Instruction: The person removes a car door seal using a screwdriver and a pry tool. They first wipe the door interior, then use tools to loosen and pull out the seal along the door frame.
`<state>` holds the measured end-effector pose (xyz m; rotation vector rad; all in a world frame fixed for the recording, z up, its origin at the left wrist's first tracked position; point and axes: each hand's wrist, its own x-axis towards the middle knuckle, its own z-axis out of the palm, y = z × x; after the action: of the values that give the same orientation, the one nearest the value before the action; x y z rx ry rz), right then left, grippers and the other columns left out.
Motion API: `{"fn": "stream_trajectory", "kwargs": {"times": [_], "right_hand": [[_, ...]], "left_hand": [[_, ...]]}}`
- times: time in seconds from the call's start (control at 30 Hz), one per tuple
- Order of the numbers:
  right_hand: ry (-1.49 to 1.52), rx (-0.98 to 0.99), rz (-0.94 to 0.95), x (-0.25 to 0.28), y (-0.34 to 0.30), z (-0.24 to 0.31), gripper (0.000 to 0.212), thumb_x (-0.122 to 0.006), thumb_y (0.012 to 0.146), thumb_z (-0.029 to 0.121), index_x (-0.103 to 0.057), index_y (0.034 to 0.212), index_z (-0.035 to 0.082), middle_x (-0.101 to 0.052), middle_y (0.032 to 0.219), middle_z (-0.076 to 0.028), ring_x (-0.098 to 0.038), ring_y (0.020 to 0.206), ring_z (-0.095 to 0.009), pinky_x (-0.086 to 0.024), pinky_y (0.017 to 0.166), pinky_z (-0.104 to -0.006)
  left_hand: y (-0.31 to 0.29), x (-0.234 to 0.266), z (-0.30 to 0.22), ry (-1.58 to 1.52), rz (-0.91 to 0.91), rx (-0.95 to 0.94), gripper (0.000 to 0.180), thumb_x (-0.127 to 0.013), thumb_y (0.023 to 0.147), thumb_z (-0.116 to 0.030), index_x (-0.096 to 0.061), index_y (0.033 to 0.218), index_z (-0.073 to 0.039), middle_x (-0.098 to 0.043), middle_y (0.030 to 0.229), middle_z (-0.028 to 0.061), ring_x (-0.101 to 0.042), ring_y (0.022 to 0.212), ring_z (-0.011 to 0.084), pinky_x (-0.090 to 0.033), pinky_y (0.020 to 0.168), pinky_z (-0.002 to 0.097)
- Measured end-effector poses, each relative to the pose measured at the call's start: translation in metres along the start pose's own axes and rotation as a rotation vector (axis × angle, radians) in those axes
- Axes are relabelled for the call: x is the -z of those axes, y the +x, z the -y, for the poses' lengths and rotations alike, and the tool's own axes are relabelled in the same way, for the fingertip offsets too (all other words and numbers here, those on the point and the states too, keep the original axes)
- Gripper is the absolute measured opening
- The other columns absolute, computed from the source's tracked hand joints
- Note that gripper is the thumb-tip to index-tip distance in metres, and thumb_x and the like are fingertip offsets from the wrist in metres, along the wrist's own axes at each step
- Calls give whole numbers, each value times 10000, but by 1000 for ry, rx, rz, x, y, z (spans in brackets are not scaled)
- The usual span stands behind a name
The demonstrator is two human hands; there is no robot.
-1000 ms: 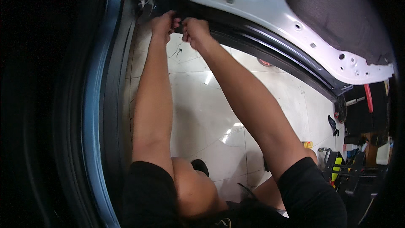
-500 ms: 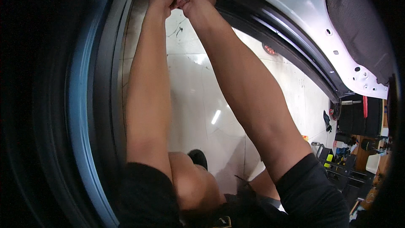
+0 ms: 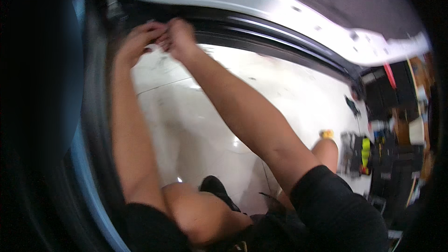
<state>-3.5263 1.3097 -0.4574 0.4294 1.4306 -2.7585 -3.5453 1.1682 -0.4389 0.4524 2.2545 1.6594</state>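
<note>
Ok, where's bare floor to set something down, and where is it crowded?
Bare white floor lies between the forearms and right of the right arm toward the seal. Crowded: the tools far right, and the corner where left hand and right hand meet.

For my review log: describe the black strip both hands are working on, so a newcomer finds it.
Start at the white car door panel across the top. Along its lower edge runs the black rubber seal; both hands meet at its left end. It alone is dark, ribbed, curved.

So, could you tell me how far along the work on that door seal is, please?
The black rubber seal looks seated along the white door panel to the right. The left hand and right hand pinch it together at the corner. The stretch down the left frame is too dark to judge.
</note>
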Motion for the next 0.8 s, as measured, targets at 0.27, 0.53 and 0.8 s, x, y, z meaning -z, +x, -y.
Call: {"fn": "stream_trajectory", "kwargs": {"times": [0.27,0.53,0.8], "right_hand": [[-645,-241,320,249,-195,129,85,-607,920,85,-654,886,22,-542,745,-23,-460,615,-112,-397,533,-273],[-1751,-312,-659,660,-413,221,193,-663,785,143,-757,917,37,-740,936,-169,-707,851,-300,-561,776,-375],[-1711,-199,-578,721,-398,178,232,-661,747,-3,-711,972,-31,-704,980,-243,-687,929,-381,-562,823,-420]], "left_hand": [[-35,-77,-78,200,431,87,359,-620,964,-345,-669,1216,-93,-702,988,38,-644,791,124,-488,695,269],[29,-129,-64,522,141,-128,261,-619,979,-302,-682,978,-49,-645,766,22,-568,636,111,-425,568,284],[30,-258,-122,810,283,-184,308,-624,952,-269,-615,806,2,-572,669,36,-519,547,97,-412,499,289]]}}
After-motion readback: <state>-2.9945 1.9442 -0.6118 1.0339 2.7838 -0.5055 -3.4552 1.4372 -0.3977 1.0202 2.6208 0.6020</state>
